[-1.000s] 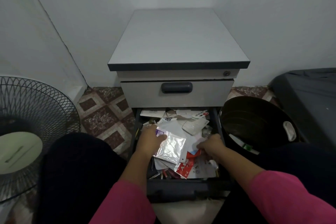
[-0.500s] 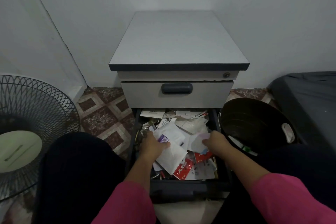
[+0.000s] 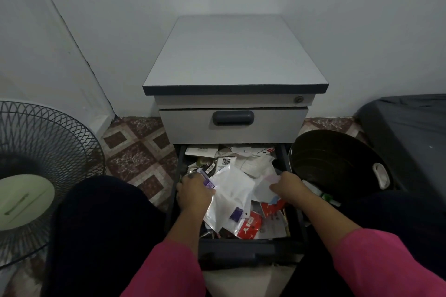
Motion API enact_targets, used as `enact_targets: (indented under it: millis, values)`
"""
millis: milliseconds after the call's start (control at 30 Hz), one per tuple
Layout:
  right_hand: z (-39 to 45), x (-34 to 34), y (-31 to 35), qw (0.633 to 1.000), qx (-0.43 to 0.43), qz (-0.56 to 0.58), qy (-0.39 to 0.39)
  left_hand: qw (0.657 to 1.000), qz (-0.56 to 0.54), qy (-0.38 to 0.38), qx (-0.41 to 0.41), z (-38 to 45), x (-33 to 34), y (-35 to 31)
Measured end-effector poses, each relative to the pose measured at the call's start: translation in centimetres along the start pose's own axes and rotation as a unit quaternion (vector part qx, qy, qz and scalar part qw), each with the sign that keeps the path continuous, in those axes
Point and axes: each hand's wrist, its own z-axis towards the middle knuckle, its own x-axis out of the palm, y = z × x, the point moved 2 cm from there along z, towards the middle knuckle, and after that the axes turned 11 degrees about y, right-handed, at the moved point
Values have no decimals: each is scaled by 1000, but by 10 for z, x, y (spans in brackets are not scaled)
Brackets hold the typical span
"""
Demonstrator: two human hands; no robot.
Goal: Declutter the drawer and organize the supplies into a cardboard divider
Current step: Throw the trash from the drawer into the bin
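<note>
While the left hand (image 3: 195, 191) grips a white pouch (image 3: 230, 196) and the right hand (image 3: 288, 187) pinches paper (image 3: 266, 184) at three o'clock, both should lift loose packets clear of the drawer (image 3: 241, 252) gently.

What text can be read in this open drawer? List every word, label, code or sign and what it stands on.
"DIY", seen upside down, white letters on the red-and-clear plastic packet at the drawer's front.
QR code, no legible words, on the white label of the dark packet near the back.
Red tag with white print on the white card at the back: too small to read.
Purple patch and black star on the white pouch: no readable text.
</note>
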Motion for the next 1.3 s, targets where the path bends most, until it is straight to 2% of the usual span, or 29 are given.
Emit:
enact_targets:
  millis: [200, 433, 533, 733, 867, 1067, 1300]
  values:
    - [2, -16, 1, 999, 26, 23, -15, 981, -183, 49, 38, -4, -9, -6]
    - [-10, -43, -1, 997, 37, 74, -7, 964, -245, 103, 18, 2, -13, -4]
    - [-14, -54, -3, 996, 14, 90, -16, 947, -304, 98, 38, 3, -21, -7]
    - [-25, -83, -10, 992, -29, 111, -58, 914, -395, 45, 77, -8, -36, -19]
    - [-41, -108, -18, 992, -24, 108, -60, 878, -472, 50, 65, -15, -41, -29]
    - [-54, -143, -48, 983, -6, 172, -67, 842, -522, 133, 21, -25, -27, -54]
    - [-31, -172, -96, 965, 89, 212, -128, 809, -525, 264, -2, -42, 20, -121]
